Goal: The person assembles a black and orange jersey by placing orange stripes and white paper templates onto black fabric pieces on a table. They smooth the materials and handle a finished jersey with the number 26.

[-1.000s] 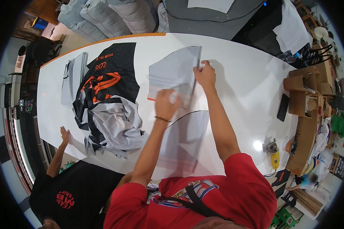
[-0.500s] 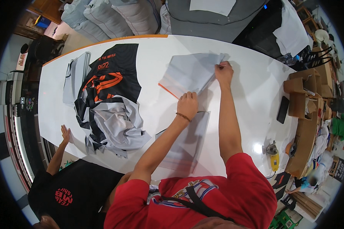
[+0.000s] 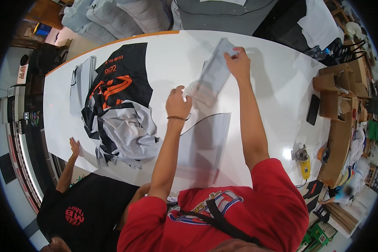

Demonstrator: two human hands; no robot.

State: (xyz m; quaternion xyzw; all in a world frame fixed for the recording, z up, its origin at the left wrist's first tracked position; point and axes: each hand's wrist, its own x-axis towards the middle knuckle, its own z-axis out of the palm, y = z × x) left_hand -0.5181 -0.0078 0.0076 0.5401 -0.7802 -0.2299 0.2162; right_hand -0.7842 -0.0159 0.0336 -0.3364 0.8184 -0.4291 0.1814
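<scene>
Closest in, just beyond the red shirt (image 3: 260,206), flat on the white table (image 3: 277,105) between the forearms: a wide grey panel (image 3: 201,147) with a dark curved upper edge, perhaps set there to leave room farther out for the narrower one. Off to the right at the same depth, a corded yellow tool (image 3: 305,168), likely parked by the edge to keep clear of the cloth. Opposite, at the left edge, a co-worker's hand (image 3: 74,148), palm toward the tabletop, perhaps for support, with crumpled white cloth (image 3: 128,128) nearby. Farther out, the left hand (image 3: 177,105), half spread, thumb apart from loosely bent fingers, just beside a narrow grey panel (image 3: 214,75); impossible to tell from here whether touching. Aslant on the far half of the table, that narrow panel; at its upper right edge the right hand (image 3: 239,65), thumb and fingers apparently pinched on it, probably to keep the long side straight. Beyond the crumpled cloth, a black-and-orange garment piece (image 3: 134,63), spread face up, and beside it a folded grey stack (image 3: 82,88). Farthest, past the table, bulky pale sacks (image 3: 145,17).
</scene>
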